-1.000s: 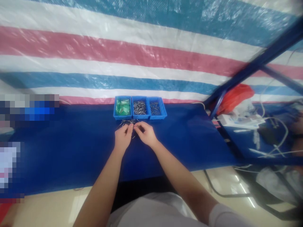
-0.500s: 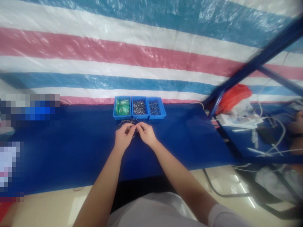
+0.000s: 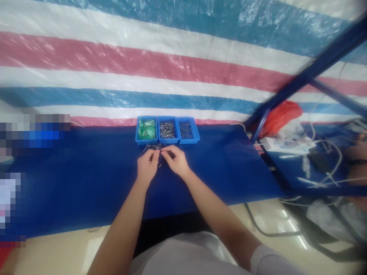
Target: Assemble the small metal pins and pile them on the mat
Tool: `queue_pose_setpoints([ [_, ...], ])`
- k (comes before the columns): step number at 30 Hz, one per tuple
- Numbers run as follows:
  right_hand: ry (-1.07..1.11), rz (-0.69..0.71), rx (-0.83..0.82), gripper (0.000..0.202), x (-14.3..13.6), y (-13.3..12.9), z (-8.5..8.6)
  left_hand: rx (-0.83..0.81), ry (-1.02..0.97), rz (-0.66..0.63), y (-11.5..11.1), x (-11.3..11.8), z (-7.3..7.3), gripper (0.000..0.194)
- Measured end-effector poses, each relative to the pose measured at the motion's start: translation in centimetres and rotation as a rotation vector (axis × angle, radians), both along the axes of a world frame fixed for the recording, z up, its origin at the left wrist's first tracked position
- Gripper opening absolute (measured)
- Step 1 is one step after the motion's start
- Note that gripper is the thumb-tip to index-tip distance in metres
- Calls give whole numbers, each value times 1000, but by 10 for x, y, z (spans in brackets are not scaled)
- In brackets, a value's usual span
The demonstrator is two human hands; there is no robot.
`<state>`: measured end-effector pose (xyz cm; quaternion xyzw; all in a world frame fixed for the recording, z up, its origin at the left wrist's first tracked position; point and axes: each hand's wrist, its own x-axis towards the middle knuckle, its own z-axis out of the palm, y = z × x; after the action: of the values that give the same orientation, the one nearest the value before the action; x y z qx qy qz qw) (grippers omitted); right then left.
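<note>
Where the left hand point(image 3: 146, 165) and right hand point(image 3: 178, 162) nearly meet, fingertips are pinched; whether they grip a piece cannot be told. Slender metal pieces point(image 3: 155, 146) lie on the table point(image 3: 223, 168) beside three blue bins point(image 3: 169, 141); such slimness favours a light, aligned fingertip hold.

Item point(image 3: 161, 150) between left hand point(image 3: 147, 164) and right hand point(image 3: 177, 162) too small to identify; metal pieces point(image 3: 154, 146) partly hidden.

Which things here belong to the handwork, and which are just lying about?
Likely in use:
- left hand, right hand
- loose metal pins
- blue bins, judging by nearness

Apparently lying about:
- red bag
- white cable
</note>
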<state>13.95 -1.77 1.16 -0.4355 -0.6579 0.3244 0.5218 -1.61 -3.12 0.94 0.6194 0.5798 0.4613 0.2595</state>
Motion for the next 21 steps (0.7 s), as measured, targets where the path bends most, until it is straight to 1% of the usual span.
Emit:
queue_pose_setpoints([
  [4, -70, 51, 82, 14, 0, 1, -2, 14, -3, 7, 0, 0, 0, 40],
  [8, -86, 7, 73, 14, -1, 1, -2, -8, -56, 3, 1, 1, -1, 35],
  [11, 2, -15, -4, 17, -1, 1, -1, -30, -111, -27, 1, 1, -3, 30],
  [14, 163, -10, -134, 23, -2, 2, -2, -5, -77, -53, 1, 2, -4, 26],
  [17, 309, 27, -247, 32, -2, 5, -3, 14, -41, -61, 1, 4, -4, 25],
  [21, 394, 43, -307, 35, -1, 8, -2, 10, -18, -63, 0, 4, -2, 26],
])
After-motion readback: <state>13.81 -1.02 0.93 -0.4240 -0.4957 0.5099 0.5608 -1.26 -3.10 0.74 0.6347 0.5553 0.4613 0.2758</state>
